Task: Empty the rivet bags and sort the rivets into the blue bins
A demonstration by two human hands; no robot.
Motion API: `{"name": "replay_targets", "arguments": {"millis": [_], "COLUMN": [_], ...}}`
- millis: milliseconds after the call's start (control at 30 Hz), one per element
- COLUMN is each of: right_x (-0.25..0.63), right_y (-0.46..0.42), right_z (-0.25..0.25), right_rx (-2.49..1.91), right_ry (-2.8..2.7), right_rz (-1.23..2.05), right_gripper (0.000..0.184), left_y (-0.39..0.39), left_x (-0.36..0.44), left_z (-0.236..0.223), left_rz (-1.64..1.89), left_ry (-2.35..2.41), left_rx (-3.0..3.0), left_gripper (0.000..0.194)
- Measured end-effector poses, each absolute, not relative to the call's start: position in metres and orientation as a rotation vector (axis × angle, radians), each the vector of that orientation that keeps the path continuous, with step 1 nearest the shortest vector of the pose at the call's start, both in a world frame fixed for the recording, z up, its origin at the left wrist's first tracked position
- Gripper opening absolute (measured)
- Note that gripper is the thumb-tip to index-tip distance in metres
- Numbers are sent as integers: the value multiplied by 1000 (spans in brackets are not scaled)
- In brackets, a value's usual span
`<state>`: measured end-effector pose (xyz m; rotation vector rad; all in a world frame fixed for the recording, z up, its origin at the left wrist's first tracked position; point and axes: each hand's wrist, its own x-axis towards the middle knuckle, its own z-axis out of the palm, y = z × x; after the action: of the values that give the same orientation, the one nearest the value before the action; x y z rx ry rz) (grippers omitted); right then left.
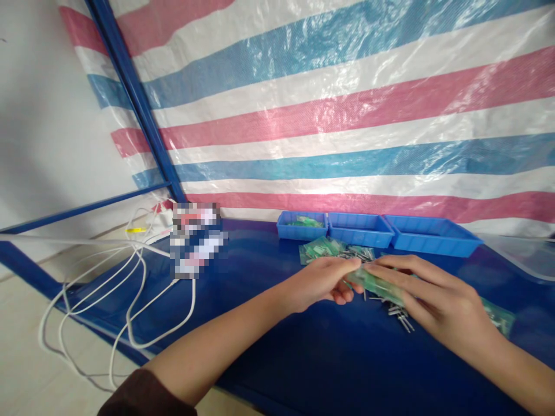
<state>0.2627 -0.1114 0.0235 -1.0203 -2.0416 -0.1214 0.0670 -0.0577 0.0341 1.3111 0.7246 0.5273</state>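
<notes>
A small green clear plastic bag [379, 285] is stretched between my two hands above the blue table. My left hand [325, 280] pinches its left end between thumb and fingers. My right hand [442, 297] grips the other end, its fingers lying along the top. What the bag contains is hard to make out. Below it, several loose metal pins [402, 316] lie on the table. Just beyond my left hand is a pile of green bags [323, 248], with more metal pieces [359, 253] beside it. Another green bag [500, 318] shows partly behind my right wrist.
Three blue bins stand along the back: a left bin [299, 232] holding green bags, a middle bin [362, 231] and a right bin [433, 237]. White cables [130, 312] loop over the table's left edge. A striped plastic sheet [325, 115] hangs behind, beside a blue post [134, 98].
</notes>
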Motion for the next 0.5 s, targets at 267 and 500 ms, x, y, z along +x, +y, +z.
{"name": "replay_targets", "arguments": {"millis": [267,500], "right_x": [256,261], "right_y": [-107,-104], "right_z": [22,21], "right_rx": [-1141,-1287], "right_ry": [-1964,-1943], "right_rz": [-158,-42], "right_gripper": [36,37], "left_y": [-32,63], "left_x": [58,-2], "left_z": [35,63], "left_rz": [859,1462], "left_ry": [800,1286], "left_rx": [1505,1560], "left_gripper": [22,17]}}
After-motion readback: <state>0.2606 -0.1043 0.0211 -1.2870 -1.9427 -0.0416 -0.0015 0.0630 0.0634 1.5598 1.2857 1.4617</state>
